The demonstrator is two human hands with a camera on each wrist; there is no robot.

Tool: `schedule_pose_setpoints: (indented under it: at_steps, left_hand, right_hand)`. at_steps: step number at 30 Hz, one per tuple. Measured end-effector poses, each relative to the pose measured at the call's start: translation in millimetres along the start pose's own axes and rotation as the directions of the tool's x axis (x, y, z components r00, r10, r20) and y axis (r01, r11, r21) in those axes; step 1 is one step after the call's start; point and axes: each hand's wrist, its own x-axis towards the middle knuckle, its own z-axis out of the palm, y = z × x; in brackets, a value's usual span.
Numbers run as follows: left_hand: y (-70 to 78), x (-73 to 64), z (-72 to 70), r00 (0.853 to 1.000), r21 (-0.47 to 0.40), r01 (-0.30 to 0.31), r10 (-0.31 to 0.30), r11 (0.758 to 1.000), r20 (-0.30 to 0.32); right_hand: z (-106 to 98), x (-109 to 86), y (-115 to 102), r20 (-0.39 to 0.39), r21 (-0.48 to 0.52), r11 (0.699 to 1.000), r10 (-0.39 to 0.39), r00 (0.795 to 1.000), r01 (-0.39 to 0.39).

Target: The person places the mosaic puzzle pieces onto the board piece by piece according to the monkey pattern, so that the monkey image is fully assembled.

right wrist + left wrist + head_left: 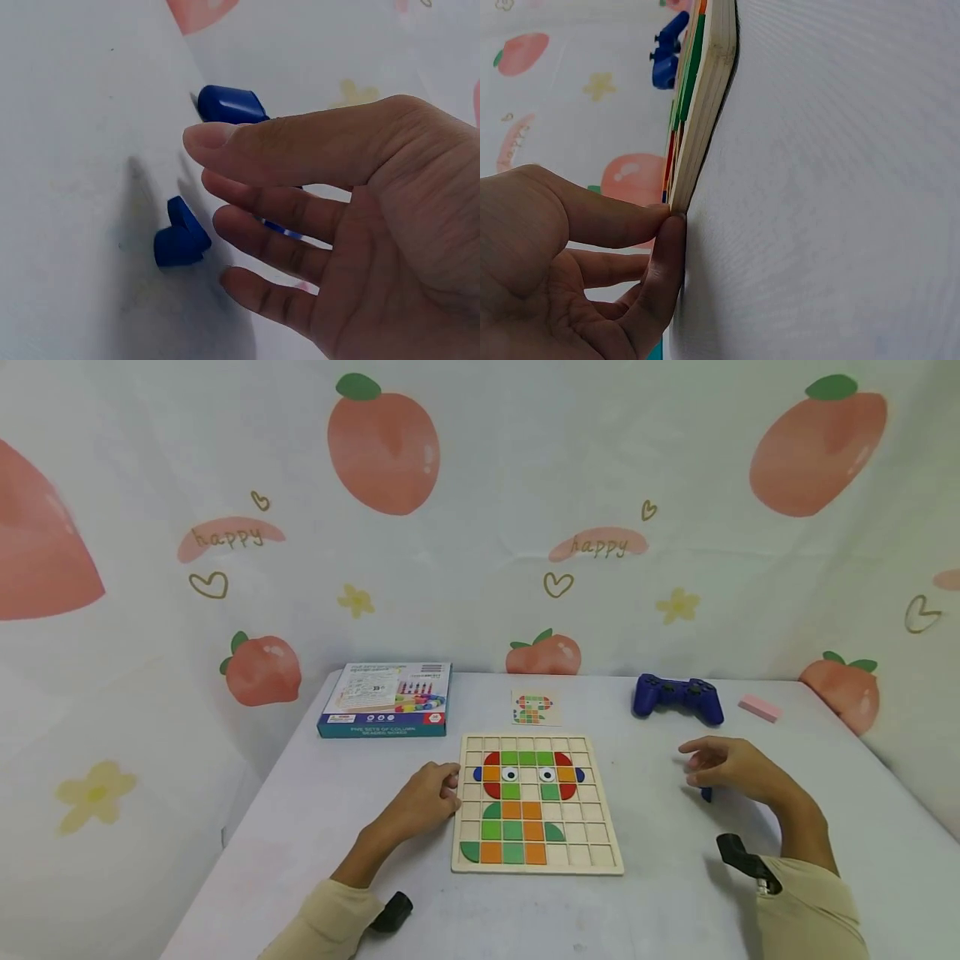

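A square wooden puzzle board [581,831] with a grid lies on the table, its cells partly filled with green, orange, red and blue pieces that form an animal figure with two eyes. My left hand [422,802] pinches the board's left edge between thumb and finger, seen close in the left wrist view at the wooden rim [712,82]. My right hand [738,768] hovers over the table to the right, fingers loosely bent and holding nothing. Below it sits a small blue plastic piece [180,236] with a slanted upper part, mostly hidden by the hand in the head view.
Behind the board lies a pattern card [535,707] with a similar figure. A flat game box [385,700] rests at the back left. At the back right are a blue game controller [677,697] and a pink block [761,707]. A fruit-printed curtain [480,585] hangs behind the table.
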Motion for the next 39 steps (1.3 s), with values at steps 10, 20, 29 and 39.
schedule_pose_setpoints:
  at_steps: [10,20,29,39]
  left_hand:
    - [-0.2,-0.8,-0.7,1.0,0.001,-0.003,0.003,1.0,-0.003]
    - [0.3,-1.0,-1.0,1.0,0.003,0.004,-0.004,1.0,-0.005]
    - [0.0,-1.7,-1.4,1.0,-0.004,0.002,-0.002,1.0,0.003]
    - [1.5,-2.0,-1.4,1.0,-0.005,0.005,-0.005,1.0,0.0]
  right_hand:
    - [-11,-6.6,13,0.041,-0.006,0.997,0.072,0.997,-0.071]
    - [-14,-7.8,17,0.058,-0.024,0.994,0.112,0.992,-0.111]
    - [-9,-3.5,13,0.069,0.005,0.996,0.09,0.994,-0.091]
    - [-5,-0.8,10,0.051,-0.024,0.998,0.062,0.997,-0.061]
